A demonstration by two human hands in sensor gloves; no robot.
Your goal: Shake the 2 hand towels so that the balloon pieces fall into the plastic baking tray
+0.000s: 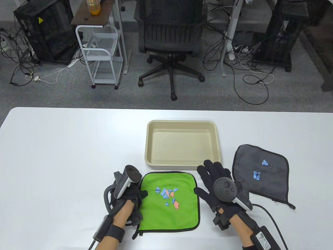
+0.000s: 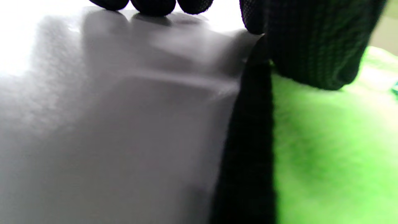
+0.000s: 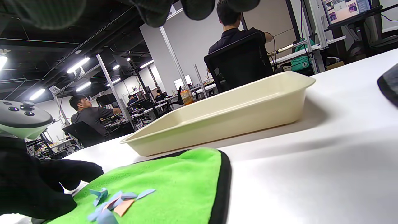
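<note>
A green hand towel [image 1: 169, 216] with a black border lies near the front edge, blue and pink balloon pieces [image 1: 168, 195] scattered on its middle. My left hand [image 1: 127, 198] sits at its left edge: the thumb [image 2: 311, 46] lies over the green towel [image 2: 326, 149], the fingertips [image 2: 152, 6] touch the table beside it. My right hand [image 1: 216, 179] is open with fingers spread, just right of the towel. A grey hand towel [image 1: 262, 187] with blue pieces [image 1: 264, 162] lies farther right. The empty beige tray [image 1: 182, 165] stands behind the green towel.
The right wrist view shows the tray [image 3: 224, 121] beyond the green towel [image 3: 174, 183], with the grey towel's corner [image 3: 388, 84] at the right. An office chair [image 1: 170, 39] and a white cart [image 1: 101, 54] stand past the table's far edge. People sit at desks in the background.
</note>
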